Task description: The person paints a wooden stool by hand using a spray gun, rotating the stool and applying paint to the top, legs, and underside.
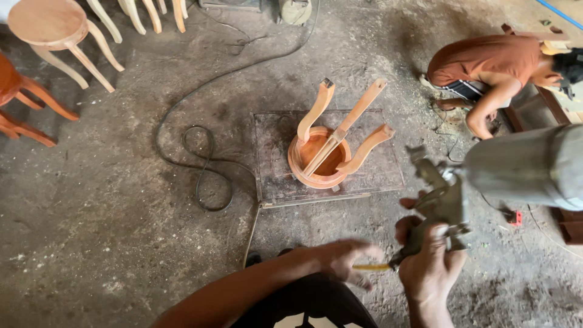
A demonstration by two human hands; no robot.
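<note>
The right hand (432,262) is wrapped tight around the grip of a metal spray gun (438,203), whose grey cup (527,167) juts out to the right. The left hand (343,258) sits just beside the gun's base, fingers loosely curled at a yellow fitting (370,266); it is blurred, so I cannot tell whether it grips it.

Ahead, an upturned wooden stool (331,143) stands legs-up on a dark metal plate (273,176) (the plate's near edge lies between the stool and the hands). A black hose (206,164) loops on the concrete floor (109,212) left of the plate. Further left stand a pale stool (51,30) and reddish stool legs (27,100). At the upper right, another person (492,64) in an orange shirt bends over, close to the cup. Open floor spreads at the lower left.
</note>
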